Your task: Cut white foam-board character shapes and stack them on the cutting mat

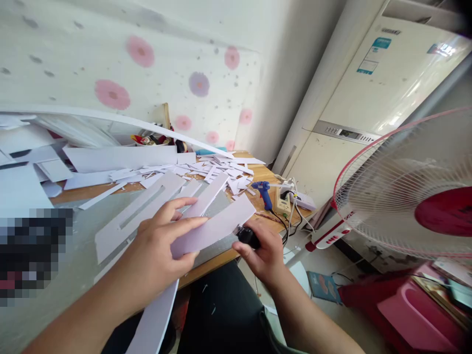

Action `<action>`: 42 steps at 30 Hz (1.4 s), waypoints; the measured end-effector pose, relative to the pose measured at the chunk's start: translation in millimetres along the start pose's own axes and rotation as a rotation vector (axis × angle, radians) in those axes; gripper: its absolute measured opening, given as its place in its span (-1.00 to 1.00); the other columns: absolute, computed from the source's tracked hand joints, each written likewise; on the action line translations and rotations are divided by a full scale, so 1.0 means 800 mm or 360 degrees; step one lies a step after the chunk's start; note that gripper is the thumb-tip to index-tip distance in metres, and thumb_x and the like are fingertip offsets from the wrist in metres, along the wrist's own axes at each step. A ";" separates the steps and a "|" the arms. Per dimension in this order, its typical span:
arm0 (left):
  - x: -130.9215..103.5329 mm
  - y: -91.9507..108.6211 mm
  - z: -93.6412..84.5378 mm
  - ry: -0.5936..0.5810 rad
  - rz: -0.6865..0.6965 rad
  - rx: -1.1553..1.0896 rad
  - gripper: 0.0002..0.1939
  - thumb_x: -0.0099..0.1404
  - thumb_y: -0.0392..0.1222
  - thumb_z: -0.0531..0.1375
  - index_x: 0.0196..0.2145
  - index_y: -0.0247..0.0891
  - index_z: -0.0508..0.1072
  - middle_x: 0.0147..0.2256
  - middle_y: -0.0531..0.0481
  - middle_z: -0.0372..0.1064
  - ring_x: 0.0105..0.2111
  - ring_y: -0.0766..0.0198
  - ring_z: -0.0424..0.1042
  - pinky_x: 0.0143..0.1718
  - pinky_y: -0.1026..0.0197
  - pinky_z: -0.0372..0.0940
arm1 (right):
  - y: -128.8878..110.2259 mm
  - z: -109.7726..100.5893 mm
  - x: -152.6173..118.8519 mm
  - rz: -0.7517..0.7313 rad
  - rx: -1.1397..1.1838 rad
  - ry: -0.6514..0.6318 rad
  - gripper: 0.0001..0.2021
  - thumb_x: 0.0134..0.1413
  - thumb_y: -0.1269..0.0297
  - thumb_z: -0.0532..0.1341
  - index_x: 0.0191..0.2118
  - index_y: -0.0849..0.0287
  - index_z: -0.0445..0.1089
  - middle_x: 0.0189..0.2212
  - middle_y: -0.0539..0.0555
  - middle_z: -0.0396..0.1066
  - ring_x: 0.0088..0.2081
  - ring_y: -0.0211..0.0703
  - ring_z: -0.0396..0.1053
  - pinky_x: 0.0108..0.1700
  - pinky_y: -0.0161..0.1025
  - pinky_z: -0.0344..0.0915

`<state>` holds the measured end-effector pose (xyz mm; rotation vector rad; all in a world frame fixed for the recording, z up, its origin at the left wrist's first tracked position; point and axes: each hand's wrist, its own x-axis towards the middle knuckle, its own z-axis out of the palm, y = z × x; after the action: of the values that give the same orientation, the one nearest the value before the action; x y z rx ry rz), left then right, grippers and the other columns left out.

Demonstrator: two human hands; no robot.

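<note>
- The left hand [162, 241] pinched a white strip [219, 223] near its lower left end, with fingers over the top face and the thumb at the lower edge.
- That strip was above the near side of the counter [207, 268], between the two hands, slanting upward to the right.
- The right hand [266, 251] had its fingers curled around a black-handled tool [249, 237], the thumb reaching along the near side.
- The tool's metal end was at the strip's lower right edge; whether it touched could not be told.
- Just behind the strip, a narrow white piece [213, 191] slanted the same way, partly covered by the left hand.
- A slotted white panel [147, 202] lay left of that piece.
- Loose white scraps [235, 173] littered the counter's far side.
- Beyond the right hand, a blue glue gun [264, 194] was near a power strip [283, 203].
- Off to the right, a fan [446, 215] stood before a pale refrigerator [368, 96].
</note>
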<state>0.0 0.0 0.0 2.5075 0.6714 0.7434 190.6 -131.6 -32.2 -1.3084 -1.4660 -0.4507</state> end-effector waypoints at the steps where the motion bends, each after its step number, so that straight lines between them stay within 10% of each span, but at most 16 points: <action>1: 0.001 0.000 0.001 0.0002 0.0006 0.0004 -0.55 0.16 -0.16 0.11 -0.01 0.20 0.48 0.26 0.15 0.10 0.11 0.01 0.32 0.14 -0.18 0.23 | -0.001 0.002 0.000 0.0000 0.0020 -0.0042 -0.69 0.22 -0.01 0.23 -0.15 0.16 0.42 -0.45 0.09 0.51 -0.44 -0.14 0.45 -0.37 -0.25 0.35; 42: -0.001 0.021 -0.005 0.0035 -0.0032 0.0003 -0.61 0.17 -0.16 0.11 -0.06 0.03 0.53 0.25 0.04 0.16 0.06 0.03 0.34 0.14 -0.14 0.26 | -0.005 0.017 -0.006 -0.0047 0.0015 0.0000 -0.68 0.22 -0.02 0.23 -0.14 0.15 0.43 -0.45 0.09 0.53 -0.42 -0.11 0.48 -0.35 -0.22 0.37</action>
<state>2.8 -12.4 11.5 2.4939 0.7041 0.7646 180.0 -124.3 -39.3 -1.2804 -1.4873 -0.4626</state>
